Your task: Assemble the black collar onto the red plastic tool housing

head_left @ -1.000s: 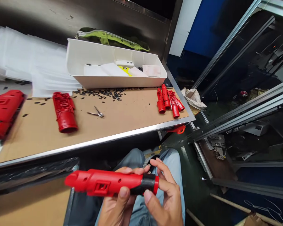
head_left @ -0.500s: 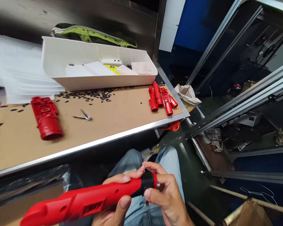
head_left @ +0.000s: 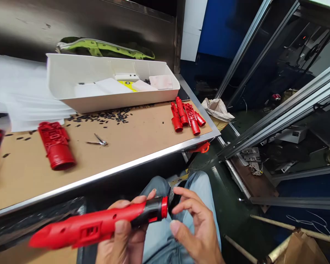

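Note:
My left hand (head_left: 123,236) is wrapped round a long red plastic housing (head_left: 90,225) with a black collar and red ring at its right end (head_left: 154,211). It is held over my lap, below the table's edge, tilted down to the left. Just right of that end, my right hand (head_left: 195,229) hovers with its fingers apart, touching nothing. On the cardboard-covered table (head_left: 143,139) lie a short red shell (head_left: 56,145), small metal tweezers (head_left: 99,141) and a cluster of red parts (head_left: 185,117) near the right corner.
A white tray (head_left: 112,99) with papers and small parts stands at the back, black bits scattered in front of it. White sheets (head_left: 22,95) are stacked at the left. A green-and-black object (head_left: 104,47) lies behind the tray. Metal rails and clutter fill the floor to the right.
My right hand has let go of the black collar end and opened. The red housing has shifted slightly left and stays tilted in my left hand.

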Demonstrator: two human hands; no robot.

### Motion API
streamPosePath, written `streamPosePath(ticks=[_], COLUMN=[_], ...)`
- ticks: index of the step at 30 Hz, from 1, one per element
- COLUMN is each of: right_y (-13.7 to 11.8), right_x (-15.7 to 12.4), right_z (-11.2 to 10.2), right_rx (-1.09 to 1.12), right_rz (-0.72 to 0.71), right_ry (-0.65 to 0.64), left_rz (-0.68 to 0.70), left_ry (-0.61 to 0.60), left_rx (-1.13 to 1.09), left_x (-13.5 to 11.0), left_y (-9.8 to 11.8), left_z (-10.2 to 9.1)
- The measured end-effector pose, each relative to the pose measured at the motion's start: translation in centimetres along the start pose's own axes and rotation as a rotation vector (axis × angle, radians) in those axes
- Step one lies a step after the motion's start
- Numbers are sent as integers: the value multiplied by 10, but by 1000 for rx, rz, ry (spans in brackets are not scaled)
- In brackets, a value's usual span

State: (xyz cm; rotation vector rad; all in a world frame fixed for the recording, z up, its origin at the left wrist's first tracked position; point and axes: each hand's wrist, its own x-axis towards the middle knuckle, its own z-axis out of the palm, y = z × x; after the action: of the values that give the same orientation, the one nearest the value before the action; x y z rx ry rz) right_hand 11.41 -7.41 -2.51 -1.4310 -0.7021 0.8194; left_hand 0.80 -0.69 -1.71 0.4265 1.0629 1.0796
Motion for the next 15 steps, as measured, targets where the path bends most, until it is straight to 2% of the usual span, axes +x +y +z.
streamPosePath(ticks=[5,8,11,15], right_y=[0,-1,-2,2], right_x=[-3,-5,-6,-6], right_z=[-10,-9,-6,5], right_rx=[-212,-263,-273,-318], right_rz=[-201,-302,-353,-367], right_ry=[66,63,84,76], left_rz=[-200,-243,-234,-281], left_ry=[158,193,155,32], left_rx=[-144,-177,-195,-162], left_x=[6,5,6,2], left_y=[7,6,3,3], left_z=[9,10,2,-7])
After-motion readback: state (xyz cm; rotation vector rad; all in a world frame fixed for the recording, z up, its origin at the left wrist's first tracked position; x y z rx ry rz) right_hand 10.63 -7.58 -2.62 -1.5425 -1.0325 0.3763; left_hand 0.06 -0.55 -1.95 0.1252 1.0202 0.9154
